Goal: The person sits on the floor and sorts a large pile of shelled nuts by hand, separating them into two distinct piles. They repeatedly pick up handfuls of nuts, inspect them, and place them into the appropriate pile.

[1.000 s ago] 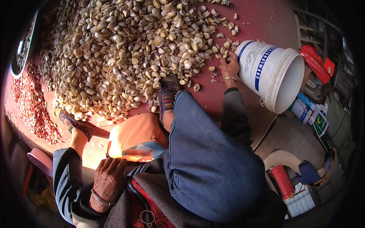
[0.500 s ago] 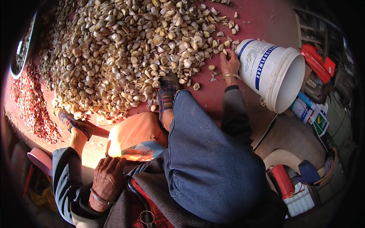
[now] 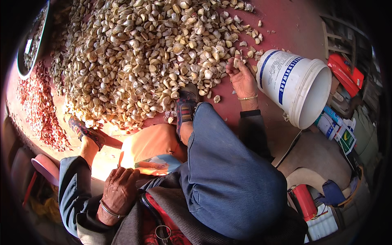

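The right hand is raised at the near right edge of a broad heap of garlic-like cloves, fingers bent toward the thumb. A pale clove shows at its fingertips, but at this scale I cannot tell whether it is gripped or merely lies behind them. The left hand rests back up over the lap, fingers loosely bent; what is under its palm is hidden. An orange cushion lies just ahead of it.

Just right of the right hand, a white bucket lies on its side on the red floor, mouth turned away from the heap. A bump from that wrist could probably set it rolling, being round and unpropped as far as I see. The patterned shoe between the hands meets the heap's edge; a shifted foot might crush or scatter cloves there.
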`<state>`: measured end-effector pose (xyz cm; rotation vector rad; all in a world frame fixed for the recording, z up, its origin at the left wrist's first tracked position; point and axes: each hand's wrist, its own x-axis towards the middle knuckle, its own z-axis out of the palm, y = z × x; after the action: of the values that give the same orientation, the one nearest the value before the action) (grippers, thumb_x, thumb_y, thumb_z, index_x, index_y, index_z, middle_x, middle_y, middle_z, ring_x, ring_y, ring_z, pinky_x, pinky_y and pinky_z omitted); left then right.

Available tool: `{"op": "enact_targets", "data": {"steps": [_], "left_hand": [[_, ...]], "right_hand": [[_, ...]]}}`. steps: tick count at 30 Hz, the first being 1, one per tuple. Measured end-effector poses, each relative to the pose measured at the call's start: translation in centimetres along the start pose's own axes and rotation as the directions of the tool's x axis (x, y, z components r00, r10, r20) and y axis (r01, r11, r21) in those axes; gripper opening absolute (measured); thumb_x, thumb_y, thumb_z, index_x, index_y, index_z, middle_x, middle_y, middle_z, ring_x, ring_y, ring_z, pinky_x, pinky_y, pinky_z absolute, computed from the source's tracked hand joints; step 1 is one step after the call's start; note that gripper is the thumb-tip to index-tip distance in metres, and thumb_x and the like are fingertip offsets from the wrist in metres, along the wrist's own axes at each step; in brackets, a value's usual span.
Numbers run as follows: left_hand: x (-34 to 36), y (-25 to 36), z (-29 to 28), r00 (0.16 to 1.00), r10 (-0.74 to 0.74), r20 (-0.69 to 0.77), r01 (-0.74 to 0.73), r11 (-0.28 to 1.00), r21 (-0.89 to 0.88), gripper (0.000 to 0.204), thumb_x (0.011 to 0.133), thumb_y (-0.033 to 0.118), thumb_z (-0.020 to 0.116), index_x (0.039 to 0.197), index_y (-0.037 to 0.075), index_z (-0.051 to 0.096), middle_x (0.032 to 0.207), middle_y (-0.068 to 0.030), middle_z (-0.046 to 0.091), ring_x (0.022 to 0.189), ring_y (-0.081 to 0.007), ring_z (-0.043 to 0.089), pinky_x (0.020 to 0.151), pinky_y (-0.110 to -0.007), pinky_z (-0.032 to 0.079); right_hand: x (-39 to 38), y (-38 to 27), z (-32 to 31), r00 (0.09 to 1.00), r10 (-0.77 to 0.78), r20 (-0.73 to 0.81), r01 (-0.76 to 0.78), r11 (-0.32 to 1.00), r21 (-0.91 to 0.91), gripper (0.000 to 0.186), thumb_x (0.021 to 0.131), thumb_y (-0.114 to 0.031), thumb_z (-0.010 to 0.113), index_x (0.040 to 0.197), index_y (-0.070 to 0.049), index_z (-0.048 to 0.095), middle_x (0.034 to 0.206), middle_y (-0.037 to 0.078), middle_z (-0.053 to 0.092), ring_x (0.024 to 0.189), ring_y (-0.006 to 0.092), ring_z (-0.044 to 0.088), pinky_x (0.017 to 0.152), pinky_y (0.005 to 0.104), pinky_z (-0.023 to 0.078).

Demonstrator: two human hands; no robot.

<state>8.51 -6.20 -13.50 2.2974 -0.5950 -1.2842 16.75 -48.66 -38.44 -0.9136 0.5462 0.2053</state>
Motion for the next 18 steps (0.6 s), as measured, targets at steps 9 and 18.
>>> {"op": "enact_targets", "data": {"steps": [9, 18], "left_hand": [[0.3, -2.0, 0.3, 0.998, -0.019, -0.059, 0.018, 1.000, -0.019, 0.036, 0.077, 0.006, 0.061, 0.113, 0.001, 0.060, 0.097, -0.0130, 0.065, 0.093, -0.0329, 0.061, 0.084, -0.042, 0.047], [7.5, -4.0, 0.3, 0.922, -0.351, -0.165, 0.118, 0.660, -0.742, 0.029, 0.099, 0.015, 0.061, 0.121, -0.003, 0.064, 0.106, -0.0135, 0.074, 0.096, -0.0193, 0.072, 0.085, -0.031, 0.056]], "right_hand": [[-0.7, 2.2, 10.2, 0.946, 0.034, 0.323, -0.031, 0.999, -0.015, 0.026, 0.104, -0.018, 0.054, 0.119, 0.002, 0.063, 0.091, 0.013, 0.070, 0.082, 0.0224, 0.071, 0.076, 0.0340, 0.059], [-1.3, 3.7, 16.7, 0.849, 0.142, 0.509, -0.055, 0.982, -0.181, 0.026, 0.107, -0.019, 0.050, 0.120, 0.000, 0.061, 0.095, 0.012, 0.070, 0.085, 0.0202, 0.071, 0.080, 0.0337, 0.058]]}}
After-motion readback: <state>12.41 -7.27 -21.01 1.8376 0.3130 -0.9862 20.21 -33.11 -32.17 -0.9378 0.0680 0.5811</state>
